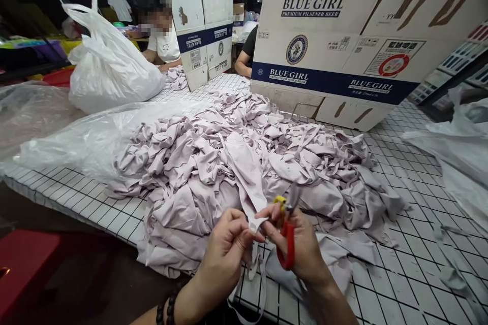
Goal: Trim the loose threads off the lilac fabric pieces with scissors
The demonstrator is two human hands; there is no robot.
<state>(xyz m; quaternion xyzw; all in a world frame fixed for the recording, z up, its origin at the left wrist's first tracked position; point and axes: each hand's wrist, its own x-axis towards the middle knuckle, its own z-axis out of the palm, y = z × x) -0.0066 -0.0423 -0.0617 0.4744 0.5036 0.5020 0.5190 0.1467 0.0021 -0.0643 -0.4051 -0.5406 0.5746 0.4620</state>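
Near the front of the table, my left hand [231,238] pinches the narrow end of a pale mauve fabric garment [246,172]. My right hand [301,249] grips the same end from the other side, its fingertips close to the left ones. Scissors [288,246] with red handles and a bit of yellow are also held in my right hand, blades pointing up and away from the cloth. The garment stretches back onto a large heap of similar mauve pieces [190,198]. A thin strap [263,284] dangles below my hands.
Cardboard beer boxes [324,35] stand on the grid-patterned table [404,213] behind the heap. A full white plastic bag [114,61] and clear plastic sheeting [84,137] lie at left. Fabric scraps [453,277] lie at right. A person [163,45] sits across, and another person's arm [246,56] shows between the boxes.
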